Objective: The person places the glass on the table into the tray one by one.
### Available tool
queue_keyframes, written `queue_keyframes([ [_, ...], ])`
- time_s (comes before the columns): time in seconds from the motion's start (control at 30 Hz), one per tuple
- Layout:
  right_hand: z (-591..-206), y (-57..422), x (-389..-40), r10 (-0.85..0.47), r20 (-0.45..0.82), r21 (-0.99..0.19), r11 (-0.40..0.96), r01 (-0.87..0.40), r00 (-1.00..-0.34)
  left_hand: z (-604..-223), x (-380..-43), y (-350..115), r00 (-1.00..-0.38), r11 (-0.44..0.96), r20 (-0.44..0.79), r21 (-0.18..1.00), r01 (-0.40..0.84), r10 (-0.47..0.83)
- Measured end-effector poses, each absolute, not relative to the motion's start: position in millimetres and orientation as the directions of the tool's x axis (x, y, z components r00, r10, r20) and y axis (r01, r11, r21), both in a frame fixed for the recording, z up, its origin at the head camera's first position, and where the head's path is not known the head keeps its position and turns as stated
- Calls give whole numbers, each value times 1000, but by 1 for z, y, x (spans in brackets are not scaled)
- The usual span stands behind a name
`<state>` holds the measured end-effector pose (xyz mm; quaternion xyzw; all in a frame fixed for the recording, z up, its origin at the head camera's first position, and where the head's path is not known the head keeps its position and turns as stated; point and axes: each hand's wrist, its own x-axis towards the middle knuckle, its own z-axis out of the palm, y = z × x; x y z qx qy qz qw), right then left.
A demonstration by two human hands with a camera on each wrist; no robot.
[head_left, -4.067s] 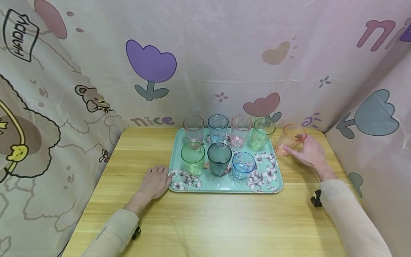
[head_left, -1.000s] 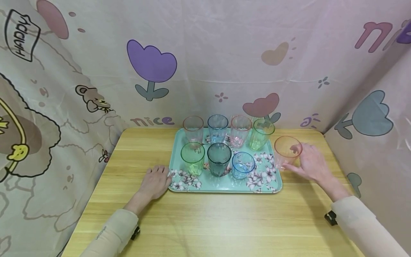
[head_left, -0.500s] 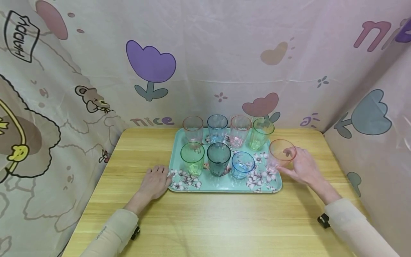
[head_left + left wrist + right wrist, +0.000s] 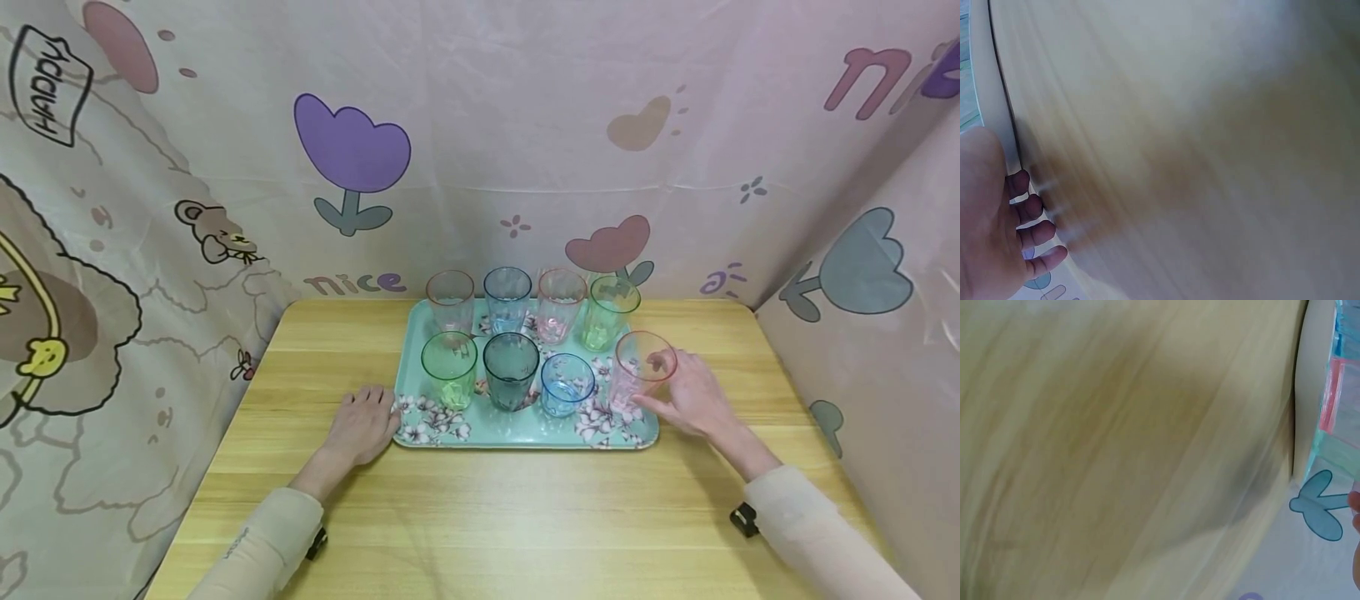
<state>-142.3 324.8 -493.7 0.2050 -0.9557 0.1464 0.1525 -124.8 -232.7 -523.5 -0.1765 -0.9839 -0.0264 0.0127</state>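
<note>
My right hand (image 4: 696,395) grips a clear tumbler (image 4: 634,385) with a red rim from its right side, thumb in front. The tumbler stands upright over the right part of the mint floral tray (image 4: 517,435); whether its base touches the tray I cannot tell. Only fingertips (image 4: 1355,503) and a pink-edged piece of the tumbler (image 4: 1346,403) show in the right wrist view. Against the tray's left edge rests my left hand (image 4: 362,425), palm down. The left wrist view shows its fingers (image 4: 1035,234) slightly bent with nothing held.
Along the tray's back stand a red-rimmed glass (image 4: 452,307), a blue glass (image 4: 507,304), a pink glass (image 4: 559,310) and a green glass (image 4: 609,318). In front are a green glass (image 4: 450,375), a grey glass (image 4: 512,375) and a short blue glass (image 4: 566,387). Patterned cloth (image 4: 480,167) hangs behind.
My right hand has brought the red-rimmed tumbler from the table right of the tray, toward me and then left over the tray. My left hand has stayed put.
</note>
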Motion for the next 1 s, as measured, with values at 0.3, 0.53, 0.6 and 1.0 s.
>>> queue_keyframes([
  [0.3, -502, 318, -142, -354, 351, -233, 863, -447, -867, -523, -123, -233, -938, 937, 21, 51, 346, 346],
  [0.53, -505, 314, -143, -356, 359, -233, 861, -452, -863, -523, -123, -233, -937, 936, 29, 52, 348, 347],
  [0.6, -506, 313, -143, -355, 361, -235, 860, -452, -862, -523, -123, -233, -937, 936, 27, 53, 348, 347],
  [1.0, -508, 310, -144, -357, 373, -233, 858, -459, -857, -525, -123, -233, -940, 938, 22, 55, 343, 342],
])
